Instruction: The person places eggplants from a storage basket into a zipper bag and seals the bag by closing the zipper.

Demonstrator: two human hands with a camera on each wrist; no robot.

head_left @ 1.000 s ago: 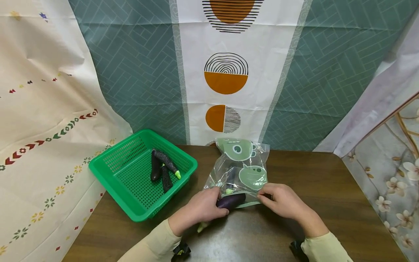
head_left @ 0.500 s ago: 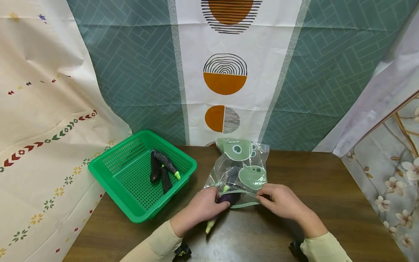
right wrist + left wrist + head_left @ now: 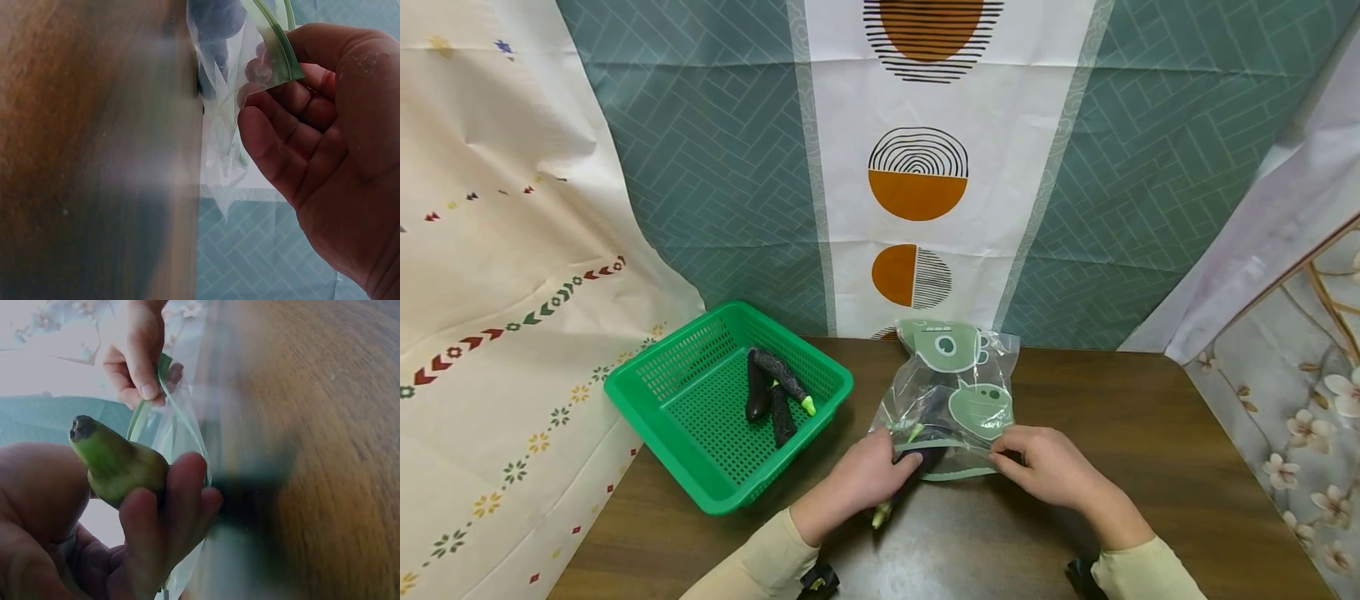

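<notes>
In the head view a clear zip bag (image 3: 981, 408) with green cartoon prints lies on the table, its mouth toward me. My left hand (image 3: 868, 473) holds a dark purple eggplant (image 3: 931, 457) whose front part is inside the bag's mouth. Its green stem end (image 3: 119, 459) sticks out past the fingers in the left wrist view. My right hand (image 3: 1047, 462) pinches the right side of the bag's mouth; the right wrist view shows the green-edged corner (image 3: 281, 53) between thumb and fingers. Another eggplant (image 3: 936, 400) lies inside the bag, partly blurred by the film.
A green plastic basket (image 3: 700, 437) stands on the left with three eggplants (image 3: 758, 392) in it. The brown wooden table (image 3: 1120, 417) ends at a patterned cloth (image 3: 917, 200) behind. Printed cloths hang on both sides.
The held eggplant has slid further into the bag's mouth and its stem end has swung a little right. My left hand has shifted slightly right; the right hand keeps its hold.
</notes>
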